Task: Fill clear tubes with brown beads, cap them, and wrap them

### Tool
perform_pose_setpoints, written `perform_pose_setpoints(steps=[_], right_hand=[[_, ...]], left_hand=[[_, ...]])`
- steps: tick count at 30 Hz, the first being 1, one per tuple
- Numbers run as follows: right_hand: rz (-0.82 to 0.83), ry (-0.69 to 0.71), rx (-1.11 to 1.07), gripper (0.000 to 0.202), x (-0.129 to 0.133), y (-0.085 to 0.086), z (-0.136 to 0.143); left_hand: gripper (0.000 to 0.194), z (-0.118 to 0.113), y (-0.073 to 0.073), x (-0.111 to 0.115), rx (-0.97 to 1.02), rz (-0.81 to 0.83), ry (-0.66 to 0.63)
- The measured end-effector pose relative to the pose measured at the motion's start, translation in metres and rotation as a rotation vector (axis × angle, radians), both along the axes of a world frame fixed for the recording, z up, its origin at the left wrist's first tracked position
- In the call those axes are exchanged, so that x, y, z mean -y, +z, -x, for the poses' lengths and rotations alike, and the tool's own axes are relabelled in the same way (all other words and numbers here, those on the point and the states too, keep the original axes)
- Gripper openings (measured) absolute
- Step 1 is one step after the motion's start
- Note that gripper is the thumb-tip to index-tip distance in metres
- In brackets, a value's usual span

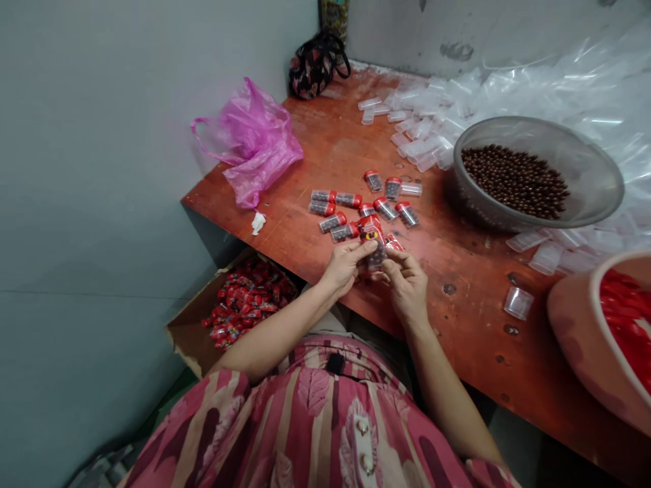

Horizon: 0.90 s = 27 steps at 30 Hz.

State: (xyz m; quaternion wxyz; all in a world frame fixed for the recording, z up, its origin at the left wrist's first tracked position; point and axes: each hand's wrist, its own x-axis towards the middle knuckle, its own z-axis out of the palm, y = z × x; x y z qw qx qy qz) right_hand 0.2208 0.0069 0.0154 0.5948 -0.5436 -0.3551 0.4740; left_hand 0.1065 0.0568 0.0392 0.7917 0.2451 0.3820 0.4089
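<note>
A clear packet with a red printed top (371,234) and dark balls inside is held between my two hands above the table's front edge. Fingers and thumb of my left hand (348,266) pinch its left side. On its lower right side, my right hand (407,279) closes its fingertips. Just beyond lie several small clear tubes of dark balls with red caps, one of them (407,213) at the right of the group. A capless clear tube (411,189) rests behind them. Another red printed packet (393,242) is partly hidden behind my right hand.
A grey bowl of dark balls (462,196) and a pink tub of red caps (574,318) stand right, with many clear tubes (427,142) behind. A pink bag (264,135) and patterned bag (312,68) lie left. Below is a box of red packets (193,339).
</note>
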Motion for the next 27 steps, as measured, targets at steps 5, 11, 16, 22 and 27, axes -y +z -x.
perform_pose_setpoints(steps=[5,11,16,22,27], right_hand=[[0.002,0.036,0.014,0.031,0.005,0.003,0.002],[0.022,0.126,-0.024,0.033,0.003,0.006,0.014],[0.01,0.0,0.012,0.027,0.006,0.008,-0.009],[0.029,-0.114,0.06,0.026,0.006,0.002,-0.037],[0.067,-0.106,0.091,0.023,0.013,0.003,-0.037]], left_hand=[[0.031,0.006,-0.001,0.013,0.036,0.003,-0.002],[0.029,0.035,-0.003,0.041,0.025,-0.003,0.274],[0.049,0.088,-0.01,0.057,-0.083,-0.074,0.662],[0.033,0.052,-0.016,0.03,-0.515,-0.464,0.21],[0.032,-0.005,-0.033,-0.024,-0.769,-0.854,-0.121]])
